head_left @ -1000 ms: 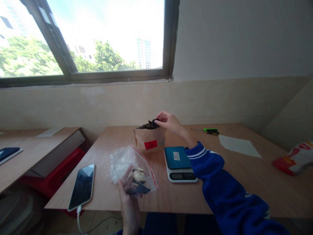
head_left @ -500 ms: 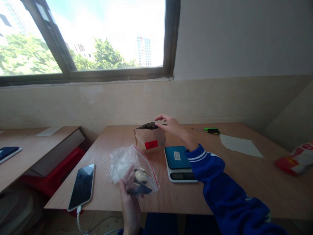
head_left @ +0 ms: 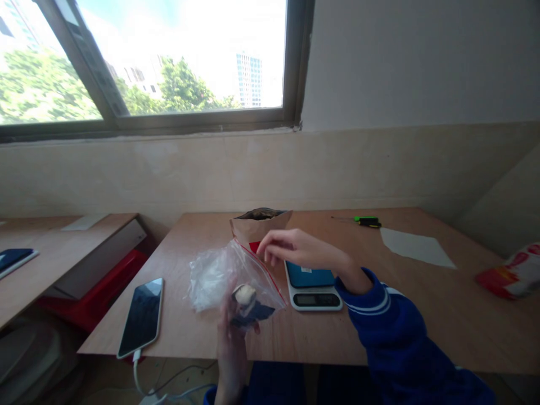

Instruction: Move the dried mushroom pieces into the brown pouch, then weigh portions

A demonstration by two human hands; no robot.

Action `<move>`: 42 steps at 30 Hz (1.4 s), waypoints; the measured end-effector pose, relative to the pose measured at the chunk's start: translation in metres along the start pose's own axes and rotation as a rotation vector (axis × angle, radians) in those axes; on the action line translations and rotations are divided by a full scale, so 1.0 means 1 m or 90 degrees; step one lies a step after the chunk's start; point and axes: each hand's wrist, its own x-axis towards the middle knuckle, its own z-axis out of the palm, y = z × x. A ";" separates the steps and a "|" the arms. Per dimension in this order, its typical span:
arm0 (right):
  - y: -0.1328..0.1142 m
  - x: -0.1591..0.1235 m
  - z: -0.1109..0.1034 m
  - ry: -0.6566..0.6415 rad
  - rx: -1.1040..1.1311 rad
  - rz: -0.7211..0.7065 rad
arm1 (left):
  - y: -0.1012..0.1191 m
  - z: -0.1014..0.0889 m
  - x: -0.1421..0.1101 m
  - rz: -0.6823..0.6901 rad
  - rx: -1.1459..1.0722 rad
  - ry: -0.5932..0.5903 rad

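Observation:
My left hand [head_left: 232, 332] is closed around the lower part of a clear zip bag [head_left: 257, 270] with a red closure strip. Inside the bag are a pale, rounded piece [head_left: 244, 294] and dark, flat pieces [head_left: 256, 312]; I cannot tell what they are. Just over the bag's red strip hangs my right hand [head_left: 291, 247], its fingers loosely bent and somewhat apart, with nothing visible in them. Behind it stands an open brown paper pouch [head_left: 248, 228] with a red label, partly covered by the hand, its contents dark. A kitchen scale [head_left: 316, 301] with a blue top sits below the right forearm.
Crumpled clear plastic [head_left: 208, 281] lies left of the zip bag. A phone [head_left: 141, 318] on a white cable rests near the front edge. Farther right are green and black screwdrivers [head_left: 367, 221], white paper [head_left: 415, 247] and a red-and-white bag [head_left: 510, 273].
My right hand has come down from the paper pouch's mouth toward the zip bag's red strip. My left hand and the zip bag have shifted slightly right.

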 end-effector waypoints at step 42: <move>0.069 0.051 -0.011 0.209 -0.583 0.065 | 0.006 -0.009 0.006 0.072 0.140 0.039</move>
